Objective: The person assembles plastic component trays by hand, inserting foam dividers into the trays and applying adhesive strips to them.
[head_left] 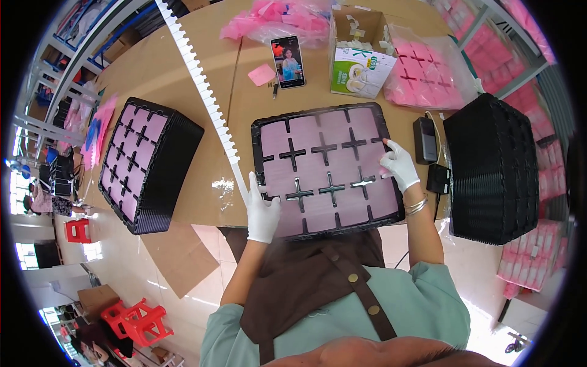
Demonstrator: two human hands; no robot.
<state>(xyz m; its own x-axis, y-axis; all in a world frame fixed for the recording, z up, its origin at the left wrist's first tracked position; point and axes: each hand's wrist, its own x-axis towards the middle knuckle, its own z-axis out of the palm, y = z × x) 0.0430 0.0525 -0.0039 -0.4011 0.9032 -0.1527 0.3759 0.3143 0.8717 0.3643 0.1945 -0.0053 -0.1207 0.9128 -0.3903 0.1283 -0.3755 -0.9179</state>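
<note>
A black plastic tray point(391, 215) lies in front of me, covered by a pink-mauve foam sheet point(312, 171) with plus-shaped cutouts. My left hand point(263, 214), in a white glove, is closed on the tray's left edge, index finger stretched along it. Beside that hand ends a long white toothed strip point(205, 92), running up to the far left; whether the hand also holds the strip I cannot tell. My right hand point(400, 166), gloved with some fingertips bare, grips the tray's right rim, thumb over the sheet. Its other fingers are partly hidden.
Stacked black trays stand left point(174, 171) and right point(492, 171). Across the cardboard-covered table lie a phone point(287, 61), a pink pad point(262, 74), an open carton point(361, 70), bagged pink foam point(422, 73) and a black power bank point(424, 140). Red stools point(143, 321) stand on the floor.
</note>
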